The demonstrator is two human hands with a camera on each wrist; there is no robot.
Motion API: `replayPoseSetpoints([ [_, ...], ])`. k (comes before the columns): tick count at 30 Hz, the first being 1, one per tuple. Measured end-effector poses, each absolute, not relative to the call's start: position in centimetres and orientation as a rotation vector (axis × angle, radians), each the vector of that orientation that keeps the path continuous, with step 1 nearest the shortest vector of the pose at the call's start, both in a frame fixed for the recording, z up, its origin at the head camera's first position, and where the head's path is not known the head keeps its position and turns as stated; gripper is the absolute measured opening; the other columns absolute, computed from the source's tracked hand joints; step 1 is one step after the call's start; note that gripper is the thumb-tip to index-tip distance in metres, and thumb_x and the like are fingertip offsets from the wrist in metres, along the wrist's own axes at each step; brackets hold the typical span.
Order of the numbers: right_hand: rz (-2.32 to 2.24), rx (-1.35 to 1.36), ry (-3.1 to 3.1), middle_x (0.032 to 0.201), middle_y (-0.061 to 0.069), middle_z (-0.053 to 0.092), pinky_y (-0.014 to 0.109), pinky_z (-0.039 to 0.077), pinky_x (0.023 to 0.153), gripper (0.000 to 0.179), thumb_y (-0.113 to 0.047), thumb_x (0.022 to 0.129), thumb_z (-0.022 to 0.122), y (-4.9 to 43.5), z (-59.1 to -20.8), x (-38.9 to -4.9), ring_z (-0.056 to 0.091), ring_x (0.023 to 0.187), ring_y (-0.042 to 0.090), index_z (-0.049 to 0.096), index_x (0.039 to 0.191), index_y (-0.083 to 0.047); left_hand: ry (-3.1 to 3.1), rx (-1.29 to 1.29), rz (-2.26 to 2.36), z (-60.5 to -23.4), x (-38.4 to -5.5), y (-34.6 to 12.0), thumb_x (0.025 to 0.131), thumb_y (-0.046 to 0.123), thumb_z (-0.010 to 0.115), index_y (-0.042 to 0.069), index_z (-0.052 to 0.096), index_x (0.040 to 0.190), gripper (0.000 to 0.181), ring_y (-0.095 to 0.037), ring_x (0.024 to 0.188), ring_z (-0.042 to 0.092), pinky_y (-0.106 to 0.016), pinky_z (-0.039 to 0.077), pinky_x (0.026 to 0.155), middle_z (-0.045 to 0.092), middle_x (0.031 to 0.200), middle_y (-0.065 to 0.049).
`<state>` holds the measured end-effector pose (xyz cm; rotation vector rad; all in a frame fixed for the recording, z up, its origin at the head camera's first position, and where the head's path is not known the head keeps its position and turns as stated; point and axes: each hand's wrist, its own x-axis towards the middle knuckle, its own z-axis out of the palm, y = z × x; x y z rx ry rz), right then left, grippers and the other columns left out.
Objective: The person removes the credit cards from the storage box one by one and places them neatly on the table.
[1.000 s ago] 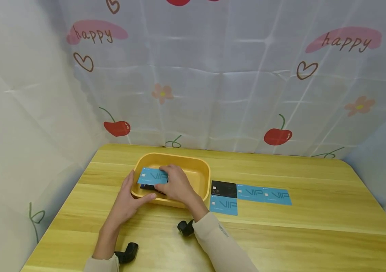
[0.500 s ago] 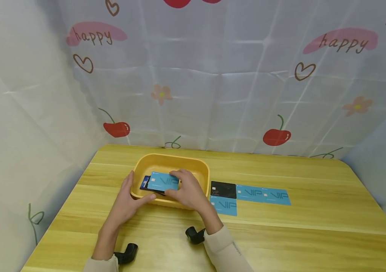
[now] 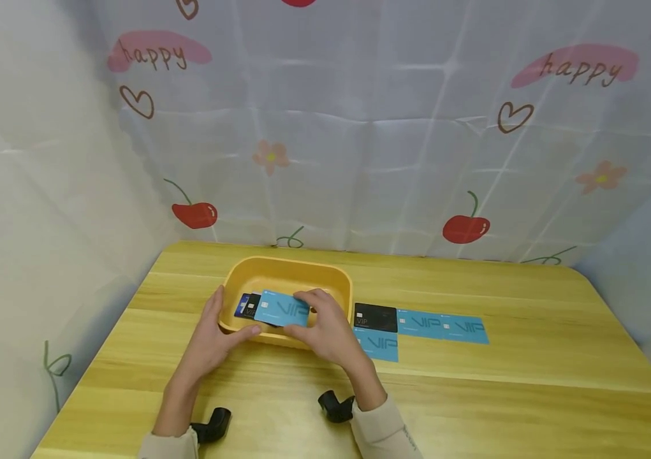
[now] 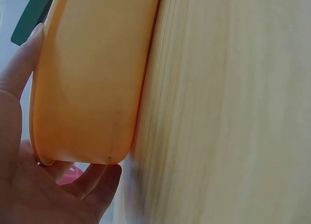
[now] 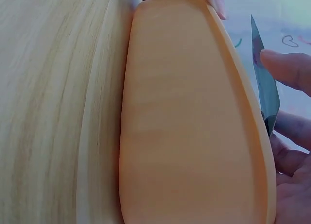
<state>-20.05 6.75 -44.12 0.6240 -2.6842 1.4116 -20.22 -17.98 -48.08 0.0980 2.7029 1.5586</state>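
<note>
Here we see the right hand [image 3: 329, 327] pinching a blue VIP card [image 3: 279, 308] above darker cards [image 3: 251, 305] in the yellow tray [image 3: 293, 271], whose left end the left hand [image 3: 208, 339] grips, thumb spread wide.

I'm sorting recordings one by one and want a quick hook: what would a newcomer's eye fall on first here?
Probably the yellow tray, left of centre on the table, with the right hand pinching a blue VIP card over it. Next, the black card and three blue cards lying just right of the tray. Behind, red cherries stand out on the pale backdrop.
</note>
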Motion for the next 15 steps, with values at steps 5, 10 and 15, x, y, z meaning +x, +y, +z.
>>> replayPoseSetpoints([
  [5,1.407,0.632,-2.67,0.129,0.011,0.057,0.047,0.047,0.093,0.055,-0.022,0.085,0.079,6.9,-44.0,-19.8,0.054,0.113,0.027,0.06,0.133,-0.003,2.711,0.11,1.542,-48.0,-20.3,-18.0,0.081,0.043,0.081,0.003,0.0,0.158,0.119,-0.04,0.146,0.011,-0.059,0.017,0.114,0.004,0.162,-0.019],
  [10,1.392,0.626,-2.665,0.131,0.011,0.057,0.048,0.046,0.097,0.055,-0.022,0.085,0.079,7.2,-43.6,-19.4,0.052,0.118,0.028,0.06,0.134,-0.004,2.711,0.099,1.544,-48.0,-20.2,-18.0,0.08,0.045,0.081,0.004,0.0,0.158,0.12,-0.04,0.146,0.011,-0.059,0.017,0.114,0.004,0.162,-0.019],
  [15,1.361,0.654,-2.654,0.129,0.011,0.057,0.048,0.046,0.095,0.054,-0.023,0.086,0.079,8.3,-43.5,-19.0,0.053,0.116,0.028,0.06,0.133,-0.003,2.713,0.09,1.537,-47.9,-20.2,-18.0,0.079,0.046,0.081,0.004,0.0,0.158,0.121,-0.04,0.146,0.01,-0.06,0.016,0.114,0.003,0.163,-0.018],
])
